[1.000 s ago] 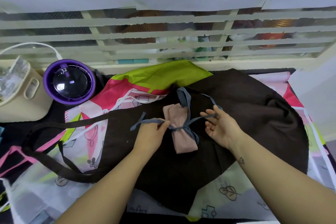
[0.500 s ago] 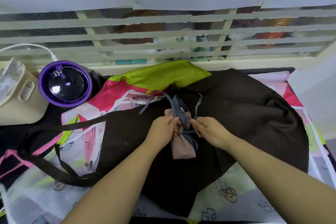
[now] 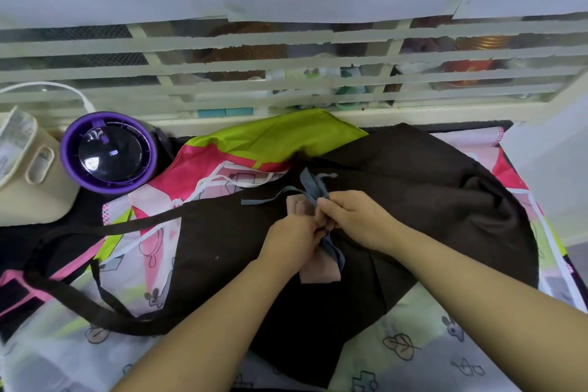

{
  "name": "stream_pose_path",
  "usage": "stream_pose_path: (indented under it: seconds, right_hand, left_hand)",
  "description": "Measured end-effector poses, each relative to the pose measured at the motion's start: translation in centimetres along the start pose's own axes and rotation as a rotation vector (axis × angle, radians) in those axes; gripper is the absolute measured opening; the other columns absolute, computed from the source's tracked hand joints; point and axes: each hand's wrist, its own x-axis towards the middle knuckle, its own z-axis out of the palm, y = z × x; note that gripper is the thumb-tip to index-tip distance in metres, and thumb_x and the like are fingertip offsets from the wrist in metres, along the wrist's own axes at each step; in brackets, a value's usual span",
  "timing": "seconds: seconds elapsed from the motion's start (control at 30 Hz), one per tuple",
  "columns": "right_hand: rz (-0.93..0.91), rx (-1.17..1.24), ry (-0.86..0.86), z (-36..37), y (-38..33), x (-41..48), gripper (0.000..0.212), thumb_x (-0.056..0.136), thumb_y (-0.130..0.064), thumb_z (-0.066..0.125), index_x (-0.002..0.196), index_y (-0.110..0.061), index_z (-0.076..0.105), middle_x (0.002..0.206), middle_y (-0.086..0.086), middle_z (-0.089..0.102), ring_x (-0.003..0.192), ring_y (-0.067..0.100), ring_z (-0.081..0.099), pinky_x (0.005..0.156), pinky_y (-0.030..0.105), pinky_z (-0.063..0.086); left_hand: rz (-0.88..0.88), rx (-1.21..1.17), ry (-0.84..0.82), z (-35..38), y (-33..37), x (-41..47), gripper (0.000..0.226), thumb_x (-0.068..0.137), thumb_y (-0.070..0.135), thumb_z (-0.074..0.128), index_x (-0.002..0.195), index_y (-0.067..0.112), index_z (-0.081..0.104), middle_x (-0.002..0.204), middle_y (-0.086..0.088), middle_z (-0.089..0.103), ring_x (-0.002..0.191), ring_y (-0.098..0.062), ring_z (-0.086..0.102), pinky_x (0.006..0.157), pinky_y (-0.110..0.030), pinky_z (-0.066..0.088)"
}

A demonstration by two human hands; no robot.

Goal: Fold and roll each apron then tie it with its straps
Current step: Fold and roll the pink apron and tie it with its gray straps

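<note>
The left hand and right hand pinch the grey straps across the pink roll. The cloth looks soft and light and likely slackens; hold the straps close to the roll.

left hand: fingers curled, pinching straps | right hand: same grip | hands touching, forearms converging

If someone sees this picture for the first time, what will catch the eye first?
First, the two hands at the centre: the left hand and right hand meet over a small pink rolled apron, pinching its grey straps. It lies on a wide dark brown apron. At the far left, a round purple appliance stands out.
</note>
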Motion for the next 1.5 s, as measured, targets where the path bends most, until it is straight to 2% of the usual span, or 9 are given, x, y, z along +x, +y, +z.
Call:
stream_pose_path:
  seconds: [0.23, 0.37, 0.47, 0.63, 0.73, 1.0, 1.27, 1.4, 1.5]
  right_hand:
    - [-0.132, -0.386, -0.313, 1.4, -4.7, 2.5, 0.037, 0.102, -0.034, 0.037, 0.104, -0.013, 0.067, 0.096, -0.002, 0.058, 0.087, 0.009, 0.051, 0.076, 0.023, 0.038]
    - [0.097, -0.283, -0.400, -0.5, -2.3, 1.9, 0.028, 0.100, -0.020, 0.036, 0.103, -0.017, 0.063, 0.091, -0.003, 0.058, 0.072, 0.012, 0.055, 0.067, 0.020, 0.046]
    - [-0.014, -0.626, -0.323, -2.3, 0.4, 1.2, 0.030, 0.091, -0.012, 0.051, 0.117, -0.017, 0.064, 0.111, 0.002, 0.064, 0.093, 0.018, 0.059, 0.081, 0.023, 0.043]
    - [-0.319, -0.732, -0.002, -3.5, 2.3, -1.2, 0.013, 0.088, -0.026, 0.062, 0.092, -0.018, 0.072, 0.089, 0.002, 0.066, 0.084, 0.023, 0.064, 0.069, 0.036, 0.053]
    - [-0.377, -0.819, -0.065, -1.0, 2.9, -3.6, 0.010, 0.080, -0.022, 0.065, 0.072, -0.017, 0.069, 0.070, 0.000, 0.061, 0.064, 0.021, 0.063, 0.054, 0.030, 0.052]
    - [-0.509, -1.007, -0.097, 3.3, 2.3, -5.3, 0.021, 0.052, -0.020, 0.084, 0.061, -0.019, 0.065, 0.057, -0.002, 0.058, 0.043, 0.015, 0.051, 0.042, 0.021, 0.039]
    - [-0.100, -1.261, -0.534, 2.1, 1.6, -7.6, 0.022, 0.099, -0.010, 0.043, 0.104, -0.013, 0.064, 0.092, 0.008, 0.058, 0.061, 0.021, 0.046, 0.046, 0.028, 0.024]
    - [-0.045, -1.255, -0.787, 1.7, 0.4, -7.1, 0.024, 0.099, -0.023, 0.046, 0.108, -0.010, 0.064, 0.104, 0.008, 0.061, 0.087, 0.028, 0.060, 0.059, 0.030, 0.038]
    - [-0.005, -1.041, -0.577, -0.5, -1.4, -5.4, 0.037, 0.087, -0.046, 0.058, 0.081, -0.010, 0.064, 0.078, 0.003, 0.057, 0.071, 0.025, 0.055, 0.062, 0.030, 0.042]
  left_hand:
    - [-0.160, -0.079, -0.117, 1.0, -0.4, 0.0, 0.042, 0.102, 0.030, 0.032, 0.140, 0.012, 0.040, 0.143, -0.014, 0.042, 0.125, -0.029, 0.044, 0.100, -0.038, 0.037]
    - [-0.177, -0.535, -0.067, 0.3, -1.0, -0.6, 0.039, 0.102, 0.031, 0.035, 0.107, 0.006, 0.065, 0.107, -0.015, 0.066, 0.099, -0.030, 0.062, 0.091, -0.044, 0.048]
    - [-0.181, -0.689, -0.071, 0.0, -1.3, -0.8, 0.043, 0.101, 0.033, 0.038, 0.094, 0.005, 0.069, 0.093, -0.010, 0.071, 0.088, -0.023, 0.065, 0.084, -0.036, 0.050]
    - [-0.228, -0.950, -0.098, -0.8, -1.9, -0.6, 0.032, 0.102, 0.023, 0.040, 0.092, 0.010, 0.068, 0.084, 0.002, 0.071, 0.072, -0.007, 0.064, 0.070, -0.018, 0.046]
    - [-0.254, -1.038, -0.132, -1.2, -1.9, -0.4, 0.029, 0.102, 0.021, 0.040, 0.099, 0.011, 0.067, 0.085, 0.005, 0.070, 0.063, -0.001, 0.060, 0.054, -0.010, 0.041]
    - [-0.474, -1.299, -0.238, -1.3, -1.8, 0.1, 0.029, 0.104, 0.023, 0.036, 0.089, 0.017, 0.061, 0.080, 0.004, 0.071, 0.063, -0.004, 0.057, 0.064, -0.024, 0.035]
    - [-0.608, -1.479, -0.242, -1.2, -2.0, 0.1, 0.032, 0.104, 0.022, 0.035, 0.085, 0.015, 0.060, 0.073, 0.002, 0.073, 0.063, -0.003, 0.069, 0.068, -0.022, 0.041]
    - [-0.619, -1.501, -0.234, -1.3, -1.7, -0.1, 0.032, 0.104, 0.021, 0.034, 0.087, 0.014, 0.061, 0.071, 0.002, 0.073, 0.063, -0.003, 0.069, 0.070, -0.021, 0.042]
    - [-0.616, -1.512, -0.207, -1.3, -1.6, -0.2, 0.032, 0.104, 0.020, 0.035, 0.086, 0.013, 0.061, 0.075, 0.001, 0.072, 0.061, -0.004, 0.069, 0.074, -0.022, 0.043]
